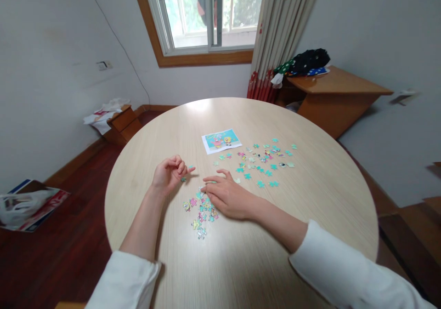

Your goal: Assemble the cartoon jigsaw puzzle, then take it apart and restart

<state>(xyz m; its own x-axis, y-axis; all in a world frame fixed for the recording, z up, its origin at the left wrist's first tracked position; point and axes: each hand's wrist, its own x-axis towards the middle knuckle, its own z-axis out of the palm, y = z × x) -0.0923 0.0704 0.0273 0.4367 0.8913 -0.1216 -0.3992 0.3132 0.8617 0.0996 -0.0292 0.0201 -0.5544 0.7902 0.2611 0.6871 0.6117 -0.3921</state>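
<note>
My left hand [169, 173] rests on the round wooden table [241, 254] with its fingers curled and pinched near a small teal puzzle piece [190, 167]. My right hand [225, 196] lies palm down, fingers pressing on a small cluster of puzzle pieces [201, 210] just in front of me. Beyond the hands, several loose teal and pink pieces [263, 162] are scattered across the table's middle. A printed reference picture [221, 140] lies flat behind them.
A wooden desk [336, 95] with dark clothes on it stands at the back right by a curtain [279, 33]. A low wooden box [122, 123] with papers sits by the left wall. A plastic bag [25, 205] lies on the floor at left.
</note>
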